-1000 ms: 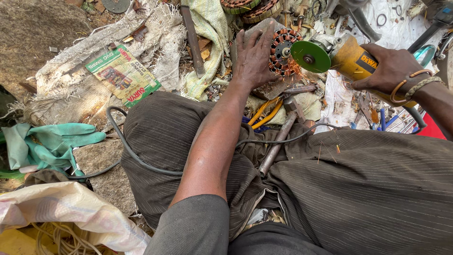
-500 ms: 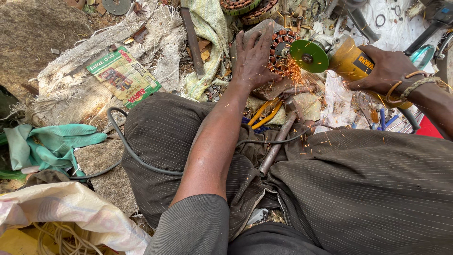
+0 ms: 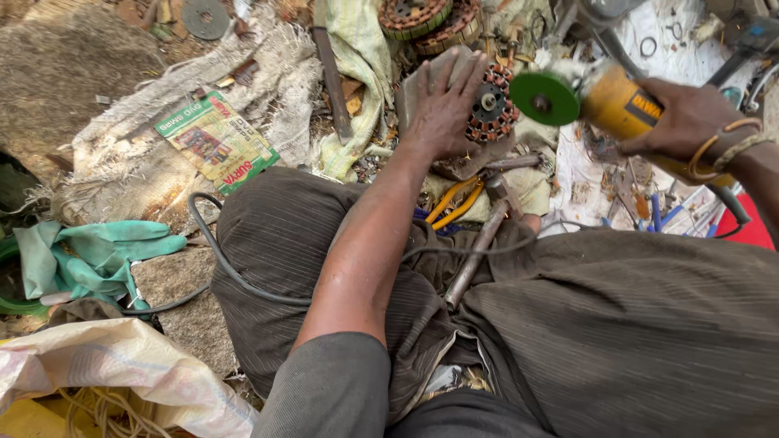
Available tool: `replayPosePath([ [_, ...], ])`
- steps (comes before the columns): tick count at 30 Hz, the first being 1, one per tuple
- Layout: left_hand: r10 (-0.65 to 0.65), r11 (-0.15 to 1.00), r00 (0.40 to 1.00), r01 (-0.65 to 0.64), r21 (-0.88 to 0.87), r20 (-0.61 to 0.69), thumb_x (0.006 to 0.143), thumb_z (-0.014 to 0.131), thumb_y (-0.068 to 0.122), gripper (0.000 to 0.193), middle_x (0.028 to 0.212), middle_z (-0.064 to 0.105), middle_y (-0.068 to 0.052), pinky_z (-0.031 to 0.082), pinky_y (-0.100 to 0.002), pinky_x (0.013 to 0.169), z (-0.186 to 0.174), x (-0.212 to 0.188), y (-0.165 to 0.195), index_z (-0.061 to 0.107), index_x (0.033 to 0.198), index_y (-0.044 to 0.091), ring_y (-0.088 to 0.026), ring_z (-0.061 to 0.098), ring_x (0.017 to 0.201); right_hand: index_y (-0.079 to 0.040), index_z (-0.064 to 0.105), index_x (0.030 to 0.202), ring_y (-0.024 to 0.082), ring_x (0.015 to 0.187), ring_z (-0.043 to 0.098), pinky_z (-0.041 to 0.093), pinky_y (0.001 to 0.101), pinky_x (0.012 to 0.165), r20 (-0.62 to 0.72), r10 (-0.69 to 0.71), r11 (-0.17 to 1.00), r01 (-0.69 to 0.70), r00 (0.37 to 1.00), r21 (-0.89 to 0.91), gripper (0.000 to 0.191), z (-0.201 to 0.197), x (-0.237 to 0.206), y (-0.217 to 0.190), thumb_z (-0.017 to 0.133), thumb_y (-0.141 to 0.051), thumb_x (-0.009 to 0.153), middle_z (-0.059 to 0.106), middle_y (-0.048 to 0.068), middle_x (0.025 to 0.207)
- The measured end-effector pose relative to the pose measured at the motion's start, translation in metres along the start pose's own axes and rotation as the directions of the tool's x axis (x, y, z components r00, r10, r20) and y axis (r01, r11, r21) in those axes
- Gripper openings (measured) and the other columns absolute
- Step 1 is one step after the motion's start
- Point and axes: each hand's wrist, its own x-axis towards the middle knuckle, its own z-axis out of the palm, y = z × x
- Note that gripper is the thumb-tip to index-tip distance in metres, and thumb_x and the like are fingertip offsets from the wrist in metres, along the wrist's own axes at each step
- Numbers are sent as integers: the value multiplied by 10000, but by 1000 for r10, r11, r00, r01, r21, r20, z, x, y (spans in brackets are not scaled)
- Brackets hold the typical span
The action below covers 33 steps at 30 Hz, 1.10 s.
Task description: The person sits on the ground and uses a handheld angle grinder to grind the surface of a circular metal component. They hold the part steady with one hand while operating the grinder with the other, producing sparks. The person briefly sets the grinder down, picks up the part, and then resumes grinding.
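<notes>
Stator core [image 3: 493, 105], copper-wound, lying on the ground among scrap: my left hand [image 3: 442, 101] is pressing flat on it, ungrasping. My right hand [image 3: 682, 118] is clenching the yellow grinder [image 3: 621, 105], green disc [image 3: 544, 98] lifted just beside it. Windings possibly part-cut; most seemingly intact.

Left hand [image 3: 442, 101] pressing rusty motor stator [image 3: 489, 105], right hand [image 3: 682, 118] gripping yellow angle grinder [image 3: 617, 104], green disc [image 3: 542, 99] beside stator
</notes>
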Motion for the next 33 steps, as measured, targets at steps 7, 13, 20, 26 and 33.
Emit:
replayPosePath([
  [7,-183,981,949,192,-7,258,544,931,709,1591,1725,140,-127,-14,-622,1329,-4,-6,13,-76,1657,183,-343,134,1606,-98,511,1563,376,844,763,636,492,813,-148,-40,996,51,988,75,1128,6,7,14,848,-644,635,739,215,1073],
  [13,-97,994,989,102,-45,110,391,975,738,1672,1639,119,-229,3,-631,1182,3,-1,5,-85,1544,152,-423,121,1507,-140,521,1564,387,947,771,627,493,908,-57,-29,998,32,998,60,1116,-1,-1,-2,860,-624,617,764,221,1137],
  [20,-230,968,952,246,-56,204,458,942,722,1609,1670,235,-140,68,-570,1298,-2,-10,6,-1,1640,170,-326,176,1552,-118,476,1575,393,959,746,614,485,888,-108,-86,990,98,990,106,1187,6,1,-6,879,-622,578,730,224,1184],
  [26,-194,979,969,200,-26,155,461,953,698,1551,1658,229,-121,53,-527,1280,-6,-7,-2,75,1607,133,-325,131,1552,-143,464,1615,392,922,777,642,492,876,-39,-6,996,10,999,90,1172,6,5,-8,849,-640,627,753,228,1155],
  [33,-220,971,955,233,-49,199,461,955,700,1557,1657,251,-116,45,-507,1287,-1,-8,-5,73,1598,105,-322,129,1555,-162,504,1571,385,937,769,626,492,894,-53,-55,991,61,997,122,1103,2,1,-19,856,-611,627,752,220,1152],
])
